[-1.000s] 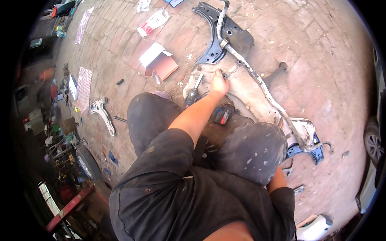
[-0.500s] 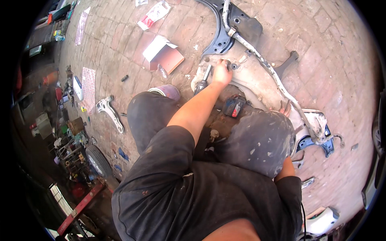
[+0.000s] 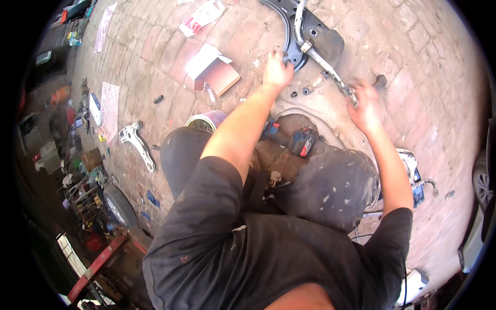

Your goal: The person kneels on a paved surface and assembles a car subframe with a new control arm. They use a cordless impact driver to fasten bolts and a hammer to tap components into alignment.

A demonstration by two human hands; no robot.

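My left hand (image 3: 278, 71) is at the lower end of a black curved metal plate (image 3: 289, 39), its fingers curled round the corner. Smeared by motion, my right hand (image 3: 366, 106) is at a worn whitish metal bar (image 3: 326, 66); whether its fingers grip the bar cannot be seen. That bar lies across a large dusty beige metal frame (image 3: 323, 108) in front of my knees. Between the knees rests a blue-and-black cordless power tool (image 3: 303, 141) with red marking, partly behind my left forearm.
On the brick floor are an opened cardboard box (image 3: 219, 77), a red-and-white plastic bag (image 3: 202, 18) and a silver control arm (image 3: 138, 146). A round tin (image 3: 207, 120) stands by my left knee. A tyre (image 3: 120, 205) and workshop clutter are at left; a car wheel (image 3: 481, 188) is at right.
My left hand has moved up from the beige frame to the black plate. My right hand has come from beside the right knee up to the bar.
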